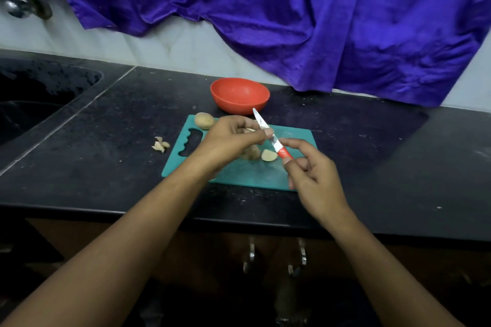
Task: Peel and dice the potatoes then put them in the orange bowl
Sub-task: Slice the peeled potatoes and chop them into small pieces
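Knife (276, 145), handle pinched in right hand (313, 180), blade in left hand (228, 138), above cut potato (269, 155)

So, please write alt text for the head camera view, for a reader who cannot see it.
Two hands hold a knife over a teal cutting board: the right hand grips its red handle, the left hand pinches the blade. Cut potato pieces and one whole potato lie on the board, with an orange bowl behind it.

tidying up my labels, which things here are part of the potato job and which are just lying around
Job: knife, whole potato, cut potato pieces, cutting board, orange bowl.
Lying about: peel scraps, purple cloth, sink, tap.
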{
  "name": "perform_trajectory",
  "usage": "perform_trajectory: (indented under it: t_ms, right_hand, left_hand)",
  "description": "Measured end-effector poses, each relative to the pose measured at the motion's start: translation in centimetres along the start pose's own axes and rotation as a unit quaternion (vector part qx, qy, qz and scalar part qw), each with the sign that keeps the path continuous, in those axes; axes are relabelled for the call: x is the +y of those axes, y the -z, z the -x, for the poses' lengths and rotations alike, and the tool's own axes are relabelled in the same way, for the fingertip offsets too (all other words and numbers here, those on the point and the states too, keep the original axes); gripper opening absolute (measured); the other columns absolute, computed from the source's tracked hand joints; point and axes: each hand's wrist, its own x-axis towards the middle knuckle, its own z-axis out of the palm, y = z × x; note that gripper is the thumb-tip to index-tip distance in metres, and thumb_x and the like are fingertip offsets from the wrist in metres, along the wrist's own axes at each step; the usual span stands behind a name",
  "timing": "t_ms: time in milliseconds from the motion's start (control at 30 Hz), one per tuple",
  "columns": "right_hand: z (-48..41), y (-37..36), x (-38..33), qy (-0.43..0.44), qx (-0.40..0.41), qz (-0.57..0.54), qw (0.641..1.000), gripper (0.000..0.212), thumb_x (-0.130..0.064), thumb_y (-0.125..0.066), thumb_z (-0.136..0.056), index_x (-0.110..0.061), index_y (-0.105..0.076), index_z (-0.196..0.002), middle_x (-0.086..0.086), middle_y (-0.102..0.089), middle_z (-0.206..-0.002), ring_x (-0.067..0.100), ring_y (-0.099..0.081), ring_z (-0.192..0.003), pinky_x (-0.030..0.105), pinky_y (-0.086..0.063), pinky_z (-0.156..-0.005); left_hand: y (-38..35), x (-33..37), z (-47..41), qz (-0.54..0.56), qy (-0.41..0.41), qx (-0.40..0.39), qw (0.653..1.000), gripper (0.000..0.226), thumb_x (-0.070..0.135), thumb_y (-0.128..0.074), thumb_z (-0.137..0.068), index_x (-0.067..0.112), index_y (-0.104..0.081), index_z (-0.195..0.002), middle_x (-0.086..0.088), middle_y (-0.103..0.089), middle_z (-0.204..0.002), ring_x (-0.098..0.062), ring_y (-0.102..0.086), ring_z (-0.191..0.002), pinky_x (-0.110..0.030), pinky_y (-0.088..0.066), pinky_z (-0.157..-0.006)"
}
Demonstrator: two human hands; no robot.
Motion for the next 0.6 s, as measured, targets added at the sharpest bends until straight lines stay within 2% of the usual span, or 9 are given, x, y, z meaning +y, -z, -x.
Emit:
perform_trajectory:
  t_ms: [67,167,300,367,467,533,600]
  right_hand:
    - [0.3,0.4,0.3,0.006,0.002,0.003,1.0,0.035,-0.016,-0.059,-0.102,-0.041,-0.066,-0.124,0.014,-0.054,-0.058,0.039,-0.051,-0.058,0.049,-0.05,-0.06]
    - [0.6,0.6,0.3,0.016,-0.006,0.013,1.0,0.035,-0.017,-0.058,-0.102,-0.042,-0.065,-0.126,0.015,-0.052,-0.058,0.041,-0.05,-0.058,0.051,-0.048,-0.058]
    - [0.6,0.6,0.1,0.007,-0.006,-0.008,1.0,0.034,-0.013,-0.058,-0.102,-0.037,-0.067,-0.125,0.013,-0.056,-0.058,0.031,-0.051,-0.054,0.042,-0.047,-0.056]
    - [0.5,0.3,0.1,-0.002,-0.005,-0.022,1.0,0.033,-0.012,-0.059,-0.102,-0.036,-0.068,-0.123,0.011,-0.058,-0.057,0.02,-0.05,-0.052,0.035,-0.044,-0.055]
    - [0.0,-0.3,0.0,-0.016,-0.004,-0.03,0.999,0.033,-0.012,-0.059,-0.102,-0.037,-0.068,-0.121,0.008,-0.058,-0.056,0.013,-0.049,-0.051,0.03,-0.043,-0.054]
    - [-0.4,-0.9,-0.2,-0.022,-0.007,-0.035,0.999,0.032,-0.011,-0.059,-0.102,-0.034,-0.069,-0.122,0.003,-0.058,-0.055,0.008,-0.048,-0.049,0.023,-0.041,-0.052]
    - [-0.7,-1.7,-0.7,-0.021,-0.011,-0.041,0.999,0.031,-0.01,-0.058,-0.102,-0.03,-0.069,-0.123,0.002,-0.058,-0.054,0.005,-0.048,-0.047,0.018,-0.04,-0.051]
  left_hand:
    - [-0.7,0.2,-0.3,0.013,0.004,0.013,1.0,0.023,0.027,-0.077,-0.091,0.006,-0.076,-0.099,-0.015,-0.077,-0.095,-0.018,-0.061,-0.065,-0.012,-0.039,-0.045]
    - [-0.9,0.3,-0.4,0.023,0.017,0.035,0.999,0.024,0.02,-0.075,-0.093,-0.003,-0.073,-0.098,-0.014,-0.076,-0.088,-0.025,-0.063,-0.066,-0.014,-0.038,-0.043]
    - [0.2,0.2,-0.2,0.014,0.032,0.027,0.999,0.01,0.01,-0.072,-0.094,0.0,-0.075,-0.097,-0.006,-0.076,-0.08,-0.004,-0.058,-0.048,-0.014,-0.038,-0.043]
    - [1.7,-0.4,-0.4,-0.025,0.029,0.059,0.998,0.006,0.01,-0.073,-0.092,0.006,-0.077,-0.094,-0.002,-0.077,-0.079,0.0,-0.051,-0.047,-0.016,-0.038,-0.045]
    - [4.9,-1.3,-0.4,-0.091,0.012,0.124,0.988,0.008,0.014,-0.076,-0.09,0.012,-0.079,-0.083,0.007,-0.072,-0.068,-0.002,-0.046,-0.045,-0.02,-0.037,-0.045]
    - [7.4,-1.8,-0.2,-0.155,0.007,0.165,0.974,0.013,0.019,-0.075,-0.089,0.015,-0.078,-0.077,0.012,-0.068,-0.062,-0.007,-0.05,-0.048,-0.025,-0.041,-0.05]
    - [9.8,-2.0,0.3,-0.247,0.004,0.199,0.948,0.012,0.026,-0.074,-0.09,0.02,-0.08,-0.08,0.011,-0.071,-0.068,-0.008,-0.06,-0.059,-0.03,-0.052,-0.063]
